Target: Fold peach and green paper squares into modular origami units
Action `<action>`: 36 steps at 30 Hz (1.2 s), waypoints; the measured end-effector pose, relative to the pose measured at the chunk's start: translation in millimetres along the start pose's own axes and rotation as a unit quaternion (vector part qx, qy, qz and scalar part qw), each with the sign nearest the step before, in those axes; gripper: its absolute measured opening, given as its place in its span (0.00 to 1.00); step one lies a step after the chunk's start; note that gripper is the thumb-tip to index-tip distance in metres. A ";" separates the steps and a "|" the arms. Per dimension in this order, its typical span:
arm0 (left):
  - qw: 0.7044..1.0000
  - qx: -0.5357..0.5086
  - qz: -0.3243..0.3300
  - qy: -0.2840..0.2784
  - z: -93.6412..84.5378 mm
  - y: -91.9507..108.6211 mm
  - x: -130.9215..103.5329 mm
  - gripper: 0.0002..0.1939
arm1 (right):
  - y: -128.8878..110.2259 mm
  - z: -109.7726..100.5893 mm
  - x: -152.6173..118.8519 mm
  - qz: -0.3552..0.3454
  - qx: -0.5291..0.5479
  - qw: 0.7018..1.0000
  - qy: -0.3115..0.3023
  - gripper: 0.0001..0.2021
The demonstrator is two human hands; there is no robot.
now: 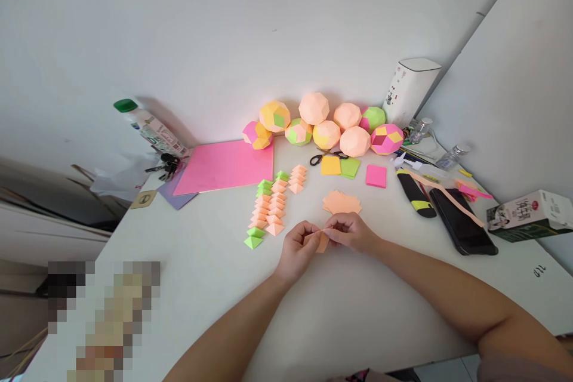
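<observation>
On the white table (pixel 179 286), head view: A person's two bare hands meet over a small piece of peach paper (pixel 322 243), near the edge where the person sits.
Left hand (pixel 298 249): Thumb and fingers pinch the paper's left side.
Right hand (pixel 357 231): Thumb and fingertips press together on its upper right, the fingers hiding part of the fold.
Peach stack (pixel 342 201): Loose sheets lie just beyond the hands, their near edge partly covered by the right hand.
Folded pieces (pixel 276 203): Peach and green points stand in overlapping rows, left of the stack.
Paper balls (pixel 314 108): Multicolored and peach, they cluster along the wall.
Scissors (pixel 317 159): Black-handled, in front of the balls, beside yellow squares (pixel 330 166) and green squares (pixel 351 169); pink squares (pixel 376 176) lie to the right.
Right side: A black-and-yellow tool (pixel 414 193) rests near a dark phone (pixel 461 227), crossed by a peach strip (pixel 465 209); a carton (pixel 528 215) lies beyond.
Left side: A pink sheet (pixel 228 166) spreads near keys (pixel 169 165) and a green-capped bottle (pixel 156 131).
</observation>
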State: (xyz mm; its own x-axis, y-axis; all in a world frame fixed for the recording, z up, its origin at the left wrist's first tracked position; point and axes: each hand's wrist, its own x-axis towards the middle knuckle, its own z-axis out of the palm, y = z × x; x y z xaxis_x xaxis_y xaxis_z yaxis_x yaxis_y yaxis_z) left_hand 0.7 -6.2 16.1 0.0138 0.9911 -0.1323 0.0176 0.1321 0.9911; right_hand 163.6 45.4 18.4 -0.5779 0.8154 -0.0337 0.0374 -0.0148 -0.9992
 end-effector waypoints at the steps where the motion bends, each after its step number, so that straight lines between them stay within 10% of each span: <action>1: 1.000 -0.002 0.000 0.001 0.0 -0.2 0.0 0.10 | -0.4 0.0 0.0 -0.002 0.000 1.000 0.006 0.07; 36: 0.999 -0.033 -0.003 -0.002 -1.5 -3.6 1.3 0.10 | 1.5 -0.5 0.1 -0.002 0.003 1.000 -0.006 0.09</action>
State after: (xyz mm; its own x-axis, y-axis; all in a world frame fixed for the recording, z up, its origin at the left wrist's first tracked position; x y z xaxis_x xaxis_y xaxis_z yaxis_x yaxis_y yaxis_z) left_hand -0.8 -5.4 12.4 0.0175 0.9902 -0.1383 -0.0480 0.1390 0.9891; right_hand 164.0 45.7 16.9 -0.5871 0.8090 -0.0290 0.0301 -0.0140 -0.9994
